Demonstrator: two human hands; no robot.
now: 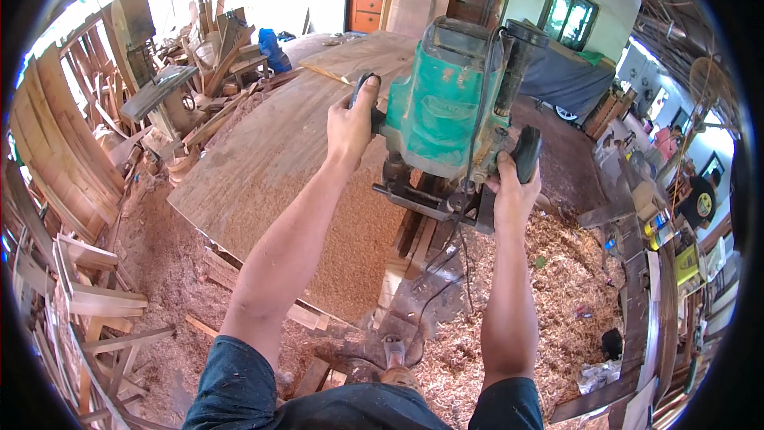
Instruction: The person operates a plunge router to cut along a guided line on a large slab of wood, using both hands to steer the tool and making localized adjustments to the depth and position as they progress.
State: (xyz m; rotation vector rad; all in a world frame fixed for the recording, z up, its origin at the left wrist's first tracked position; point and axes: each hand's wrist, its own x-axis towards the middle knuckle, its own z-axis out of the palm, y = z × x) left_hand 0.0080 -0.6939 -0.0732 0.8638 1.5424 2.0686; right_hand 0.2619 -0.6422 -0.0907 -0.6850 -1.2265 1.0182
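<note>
A green plunge router (447, 107) stands upright in front of me, with its dark metal base (434, 201) low over narrow wooden strips (418, 231). My left hand (352, 123) is wrapped round the router's black left handle. Around the other black handle (527, 155) my right hand (513, 187) is closed, its thumb near the body. A black power cord (480, 95) runs down the front of the router and trails toward the floor. Left of the router lies a broad wooden sheet (270, 151), dusted with sawdust. What is under the base is hidden.
Wood shavings (549, 295) cover the floor on the right. Timber offcuts (231, 56) and a bandsaw-like machine (151, 72) crowd the left. A dark cloth (557, 80) covers something at the back. Two people, one in a black shirt (700, 201), are at the far right.
</note>
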